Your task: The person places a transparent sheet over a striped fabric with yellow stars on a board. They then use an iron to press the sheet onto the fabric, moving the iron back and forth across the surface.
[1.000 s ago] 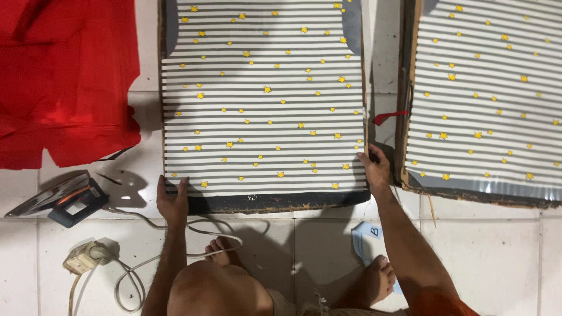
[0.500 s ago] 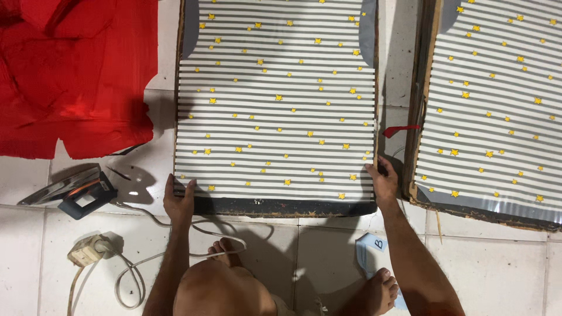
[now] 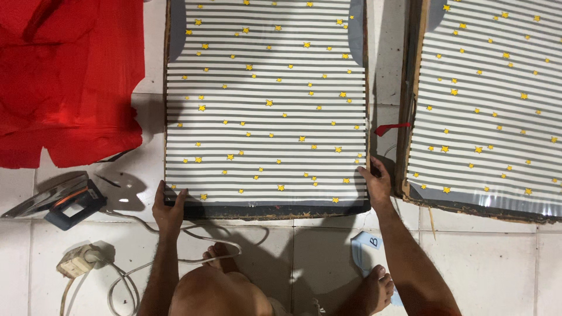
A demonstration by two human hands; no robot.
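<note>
Down on the tiled floor (image 3: 480, 257) I see the striped star-print board (image 3: 266, 105) lying flat, both hands at its near edge. My left hand (image 3: 168, 206) clasps the near-left corner; my right hand (image 3: 374, 182) grips the near-right corner. 1 more striped board (image 3: 486, 99) lies just beside it. Red cloth (image 3: 67, 76), a clothes iron (image 3: 55, 199) and a plug socket (image 3: 76, 261) sit to the left.

grey-white striped board (image 3: 266, 105) with yellow stars, red cloth (image 3: 67, 76).
</note>
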